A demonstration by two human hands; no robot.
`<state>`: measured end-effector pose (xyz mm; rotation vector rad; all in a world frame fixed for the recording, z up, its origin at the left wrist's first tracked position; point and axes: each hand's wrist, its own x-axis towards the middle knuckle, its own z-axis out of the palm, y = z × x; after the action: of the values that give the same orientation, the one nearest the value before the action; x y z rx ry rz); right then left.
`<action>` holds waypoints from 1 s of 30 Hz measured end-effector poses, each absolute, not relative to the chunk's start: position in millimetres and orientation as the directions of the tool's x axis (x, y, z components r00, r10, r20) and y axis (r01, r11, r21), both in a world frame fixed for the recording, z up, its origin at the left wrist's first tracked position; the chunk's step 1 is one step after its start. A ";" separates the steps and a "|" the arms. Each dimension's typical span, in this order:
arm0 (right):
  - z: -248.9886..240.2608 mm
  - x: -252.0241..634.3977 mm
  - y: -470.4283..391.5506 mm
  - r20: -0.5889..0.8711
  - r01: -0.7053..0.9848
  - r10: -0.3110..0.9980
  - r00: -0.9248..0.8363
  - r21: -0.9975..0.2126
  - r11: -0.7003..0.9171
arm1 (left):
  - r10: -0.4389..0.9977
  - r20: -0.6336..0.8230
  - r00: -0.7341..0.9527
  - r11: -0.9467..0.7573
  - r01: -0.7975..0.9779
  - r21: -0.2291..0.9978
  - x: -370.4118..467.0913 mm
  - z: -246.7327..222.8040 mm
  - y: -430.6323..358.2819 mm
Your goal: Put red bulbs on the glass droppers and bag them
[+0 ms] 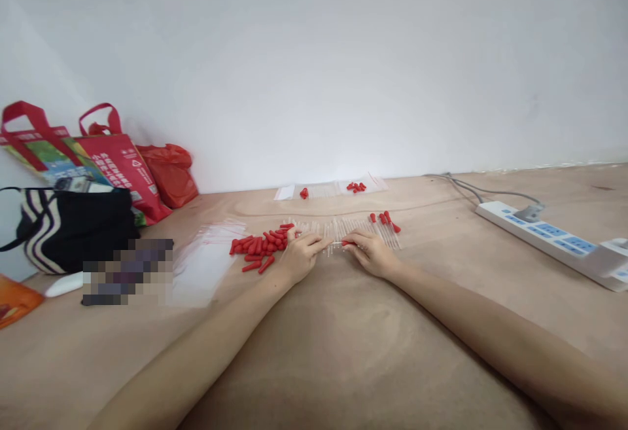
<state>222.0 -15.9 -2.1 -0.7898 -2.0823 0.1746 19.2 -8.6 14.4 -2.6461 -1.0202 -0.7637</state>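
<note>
My left hand (300, 256) is closed on one end of a thin clear glass tube (335, 243), held level just above the table. From the other side, my right hand (373, 253) pinches a small red rubber bulb (346, 243) at the tube's right end. How far the bulb sits on the tube is too small to tell. Behind both hands lies a row of clear tubes (338, 227), and several at its right end carry red bulbs (383, 218). A pile of loose red bulbs (255, 245) is just left of my left hand.
Flat clear plastic bags (206, 263) lie left of the pile. Against the wall is a filled clear bag (318, 190) with tubes and red bulbs. A white power strip (544, 233) stands at the right; a black striped bag (78, 227) and red shopping bags (122, 168) are at the left.
</note>
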 end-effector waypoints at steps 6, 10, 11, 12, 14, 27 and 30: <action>-4.8 222.2 -15.7 0.703 0.479 0.567 -0.429 -0.356 0.803 | 0.522 0.516 0.679 -0.730 0.669 -0.142 17.9 14.9 -9.0; -5.5 221.7 -16.3 0.702 0.507 0.571 -0.425 -0.338 0.793 | 0.511 0.494 0.704 -0.727 0.660 -0.188 18.2 14.5 -9.9; -5.4 221.6 -16.6 0.699 0.512 0.573 -0.429 -0.334 0.791 | 0.510 0.489 0.708 -0.726 0.659 -0.197 18.3 14.4 -10.5; -5.1 221.4 -16.9 0.695 0.513 0.572 -0.436 -0.330 0.792 | 0.506 0.486 0.712 -0.725 0.657 -0.207 18.2 14.2 -11.2; -4.4 221.2 -17.5 0.684 0.507 0.565 -0.462 -0.319 0.801 | 0.494 0.487 0.720 -0.727 0.650 -0.224 18.0 13.7 -13.0; 1.1 221.3 -21.0 0.576 0.591 0.557 -0.598 -0.153 0.792 | 0.394 0.558 0.730 -0.750 0.607 -0.264 20.3 9.6 -17.8; 1.2 219.9 -20.3 0.563 0.589 0.551 -0.617 -0.135 0.797 | 0.397 0.555 0.731 -0.756 0.603 -0.254 20.9 8.6 -17.8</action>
<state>219.9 -20.3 1.2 -0.8407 -2.3827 -0.0831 20.9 -17.8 8.6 -2.5126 -0.7665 -0.6687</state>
